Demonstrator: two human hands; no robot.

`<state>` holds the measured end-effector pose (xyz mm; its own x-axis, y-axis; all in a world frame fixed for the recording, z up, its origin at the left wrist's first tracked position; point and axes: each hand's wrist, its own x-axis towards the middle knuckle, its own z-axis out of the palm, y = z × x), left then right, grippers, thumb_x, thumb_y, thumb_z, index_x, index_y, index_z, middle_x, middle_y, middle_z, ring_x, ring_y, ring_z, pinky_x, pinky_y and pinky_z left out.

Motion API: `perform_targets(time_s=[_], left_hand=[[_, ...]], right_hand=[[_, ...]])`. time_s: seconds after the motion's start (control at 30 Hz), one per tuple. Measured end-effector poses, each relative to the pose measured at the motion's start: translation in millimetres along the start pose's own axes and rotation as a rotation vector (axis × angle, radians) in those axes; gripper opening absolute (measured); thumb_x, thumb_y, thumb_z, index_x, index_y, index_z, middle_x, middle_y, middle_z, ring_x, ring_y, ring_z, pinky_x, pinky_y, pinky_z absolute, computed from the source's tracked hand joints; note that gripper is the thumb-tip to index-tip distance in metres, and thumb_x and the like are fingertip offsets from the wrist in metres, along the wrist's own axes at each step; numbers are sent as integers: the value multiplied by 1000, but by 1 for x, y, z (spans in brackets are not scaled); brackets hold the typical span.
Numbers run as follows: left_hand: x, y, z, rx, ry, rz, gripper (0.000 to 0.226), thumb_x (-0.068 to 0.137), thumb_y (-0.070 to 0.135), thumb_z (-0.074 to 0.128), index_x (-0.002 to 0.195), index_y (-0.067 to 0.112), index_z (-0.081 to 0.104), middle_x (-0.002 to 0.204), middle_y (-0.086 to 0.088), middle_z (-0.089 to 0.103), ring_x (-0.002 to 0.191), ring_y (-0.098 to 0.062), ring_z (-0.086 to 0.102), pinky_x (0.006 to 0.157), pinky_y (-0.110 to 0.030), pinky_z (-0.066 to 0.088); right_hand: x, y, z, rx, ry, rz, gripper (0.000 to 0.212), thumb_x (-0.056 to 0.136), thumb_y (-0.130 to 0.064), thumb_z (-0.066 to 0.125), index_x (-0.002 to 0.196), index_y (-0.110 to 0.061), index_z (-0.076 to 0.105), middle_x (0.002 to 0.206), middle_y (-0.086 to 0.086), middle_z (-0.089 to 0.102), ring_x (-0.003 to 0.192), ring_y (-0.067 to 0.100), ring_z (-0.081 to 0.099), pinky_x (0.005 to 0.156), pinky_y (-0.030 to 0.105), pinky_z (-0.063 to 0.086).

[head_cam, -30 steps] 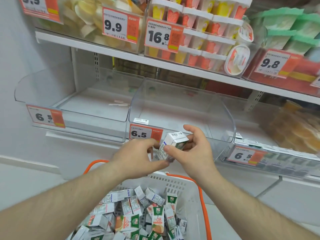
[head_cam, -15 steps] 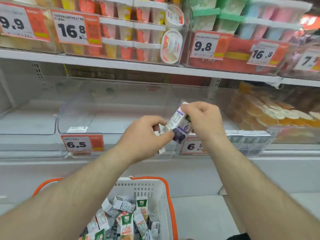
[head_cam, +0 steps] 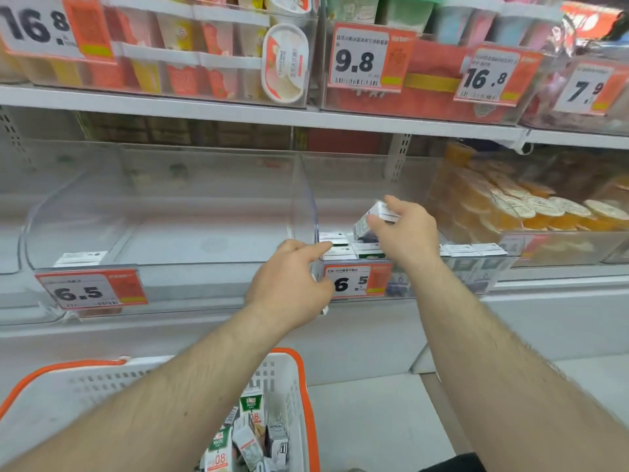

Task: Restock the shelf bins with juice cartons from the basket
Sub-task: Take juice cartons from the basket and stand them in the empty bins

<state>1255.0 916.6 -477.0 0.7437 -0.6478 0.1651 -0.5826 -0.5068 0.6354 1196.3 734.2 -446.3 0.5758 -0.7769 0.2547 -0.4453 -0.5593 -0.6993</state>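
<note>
Now over the bin [head_cam: 401, 178], right hand [head_cam: 406, 233] half-hides its carton [head_cam: 376, 216].

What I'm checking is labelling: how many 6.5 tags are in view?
2: one tag on the empty bin, one tag on the carton bin beside the left hand. A blurred tag farther right is unreadable.

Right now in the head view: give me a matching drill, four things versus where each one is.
Things:
1. carton
2. left hand
3. basket
4. wide clear bin

Places:
A. on the floor below the shelf, cartons inside
B. in the right hand, tilted above the rows of cartons
C. left of the divider, no cartons showing in it
D. at the front edge of the bin by the 6.5 tag, forefinger out

Pairs: 1-B, 2-D, 3-A, 4-C
</note>
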Motion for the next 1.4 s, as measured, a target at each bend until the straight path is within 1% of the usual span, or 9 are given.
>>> perform_targets(time_s=[0.33,0.5,0.67,0.77,0.93,1.1,1.2,1.33,1.4], left_hand=[[0,-5,5,-19,30,24,53,84,25,58,135,39,54,138,14,46,124,-8,46,98,-21,34],[1,-2,3,-38,20,3,52,84,24,58,135,38,55,137,13,46,122,-9,47,92,-18,32],[-2,1,-1,-53,6,-13,52,85,25,57,135,40,54,138,13,45,123,-9,46,91,-18,32],[-3,2,-2,-75,-1,-15,52,85,24,58,135,39,54,138,13,45,124,-8,46,91,-17,30],[-5,3,-5,-182,-24,-56,50,86,21,60,132,40,57,138,13,47,120,-7,49,92,-17,33],[-6,3,-11,-457,-20,-153,49,83,17,59,125,44,60,126,-6,64,47,1,57,57,-19,41],[-8,4,-18,-583,35,-138,44,85,14,61,122,38,62,120,9,63,39,-1,47,51,-18,39],[-9,4,-36,-805,130,-247,20,88,12,62,95,29,69,84,9,63,49,-3,50,48,-16,39],[-11,3,-47,-937,129,-372,13,89,14,61,90,24,69,70,6,60,50,-8,50,49,-17,40]], right_hand=[[1,-9,12,-338,-335,-46,29,89,-37,54,111,-30,72,120,0,69,115,28,58,92,34,49],[6,-12,14,-361,-418,-47,29,83,-16,44,54,-17,49,67,0,48,77,27,42,59,34,36],[8,-11,9,-326,-395,-39,33,96,-26,42,87,-6,67,99,9,65,96,31,57,85,40,49],[8,-14,7,-282,-400,-32,27,98,-14,39,85,-3,59,97,12,59,94,30,52,78,36,43],[11,-11,7,-197,-392,41,38,103,-29,30,126,-12,56,139,8,52,119,26,47,99,37,35],[10,-10,6,-352,-409,4,57,105,-47,10,152,-23,34,158,2,35,148,26,22,118,52,-8],[9,-10,8,-430,-430,11,61,104,-49,6,150,-25,38,154,3,41,146,26,28,117,55,-8],[5,-11,11,-461,-154,-111,58,102,-47,12,104,-22,65,109,4,66,115,27,55,109,52,16],[-1,-16,12,-290,176,-267,45,101,-40,25,69,-22,51,76,-3,57,88,25,57,93,42,26]])
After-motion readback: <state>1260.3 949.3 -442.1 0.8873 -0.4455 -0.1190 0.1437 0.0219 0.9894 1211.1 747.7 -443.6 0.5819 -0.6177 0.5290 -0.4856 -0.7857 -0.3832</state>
